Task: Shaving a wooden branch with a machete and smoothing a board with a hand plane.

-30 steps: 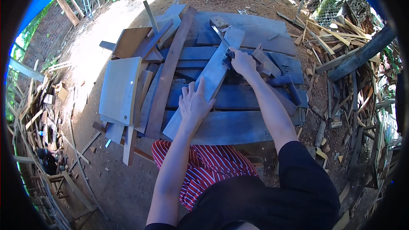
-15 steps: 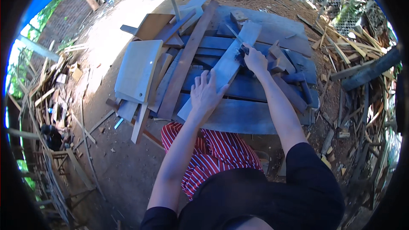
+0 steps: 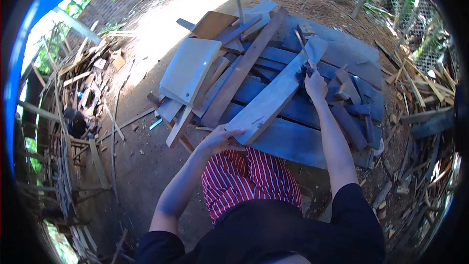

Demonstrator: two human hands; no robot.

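Observation:
A pale wooden plank [image 3: 273, 98] slants across the worktable, running from near my lap to the far right. My left hand [image 3: 225, 139] grips its near end, thumb along the top and fingers curled at the edge. Farther up, my right hand [image 3: 315, 82] is closed at the plank's right edge around a thin, light stick-like tool [image 3: 302, 44]. A dark, ragged tuft [image 3: 301, 72] shows beside the fingers, against the plank; I cannot tell its kind. Dark smudges mark the plank's near part.
The dark slatted worktable [image 3: 298, 139] carries a long brown board [image 3: 246, 66], a stack of pale panels [image 3: 190, 68] on the left and wooden blocks [image 3: 344, 85] on the right. Scrap-wood piles [image 3: 88, 88] lie on both sides. Someone crouches [image 3: 75, 122] at far left.
My left hand has slid from the plank's upper face down to its near end. My right hand stays by the far part with the tool. The whole view has shifted, moving the table rightward.

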